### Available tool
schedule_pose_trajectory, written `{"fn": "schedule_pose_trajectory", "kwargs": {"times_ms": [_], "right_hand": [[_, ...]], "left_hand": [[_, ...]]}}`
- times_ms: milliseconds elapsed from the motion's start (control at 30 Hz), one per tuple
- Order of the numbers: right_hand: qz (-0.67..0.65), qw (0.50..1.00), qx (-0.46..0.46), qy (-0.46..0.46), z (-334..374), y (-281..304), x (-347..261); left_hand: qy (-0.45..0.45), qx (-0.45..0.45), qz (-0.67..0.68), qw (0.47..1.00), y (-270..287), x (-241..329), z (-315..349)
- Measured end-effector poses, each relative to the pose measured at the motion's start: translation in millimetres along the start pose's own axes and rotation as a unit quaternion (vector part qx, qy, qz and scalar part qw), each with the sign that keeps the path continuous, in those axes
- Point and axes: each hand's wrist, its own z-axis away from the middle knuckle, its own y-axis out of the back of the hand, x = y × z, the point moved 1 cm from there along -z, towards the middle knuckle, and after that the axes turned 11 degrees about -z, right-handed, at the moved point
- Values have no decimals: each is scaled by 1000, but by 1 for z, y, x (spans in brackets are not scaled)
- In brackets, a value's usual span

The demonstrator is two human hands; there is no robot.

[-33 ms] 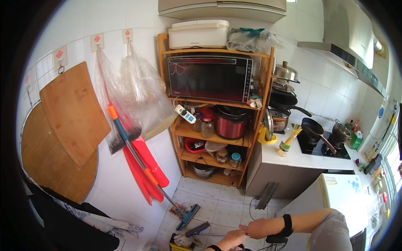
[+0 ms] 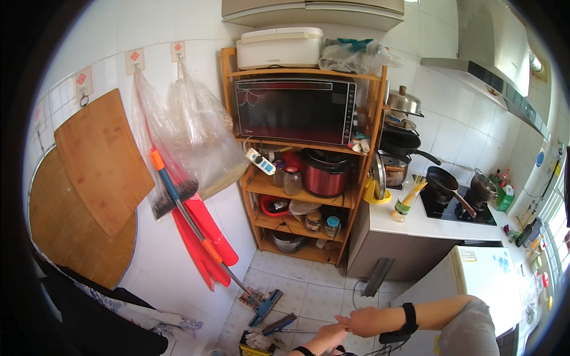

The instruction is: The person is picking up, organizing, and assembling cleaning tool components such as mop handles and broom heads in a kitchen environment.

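A long-handled floor brush (image 2: 279,324) with a blue head and dark bristles lies low over the tiles. Its thin grey handle runs right into my left hand (image 2: 328,339), whose fingers are wrapped round it. My right hand (image 2: 363,322), with a black band at the wrist, is closed close beside the left, at the handle; its grip is partly hidden. Left of the brush, a mop (image 2: 265,308) with a blue head and an orange and blue pole leans on the wall. Beneath the brush head, a whitish cloth or glove (image 2: 259,340) lies on a black and yellow box (image 2: 252,351).
Ahead stands a wooden shelf rack (image 2: 341,222) with an oven (image 2: 294,111) and a red cooker (image 2: 326,173). On the right are a counter (image 2: 380,218) with a stove and pans, and a white cabinet (image 2: 490,282). Red cloth (image 2: 199,237) and cutting boards (image 2: 102,163) hang at left.
The whole view has shifted very slightly to the left. Both hands keep the same hold, with only a tiny leftward movement.
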Motion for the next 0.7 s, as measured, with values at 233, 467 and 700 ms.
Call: {"fn": "schedule_pose_trajectory", "kwargs": {"times_ms": [233, 467, 700], "right_hand": [[144, 976, 116, 112, 62, 45, 29], [57, 925, 246, 285, 91, 55, 62], [-144, 936, 248, 206, 94, 10, 93]], "left_hand": [[121, 176, 84, 973, 39, -14, -27], [254, 309, 134, 907, 40, -65, -34], [304, 469, 209, 803, 59, -110, 50]]}}
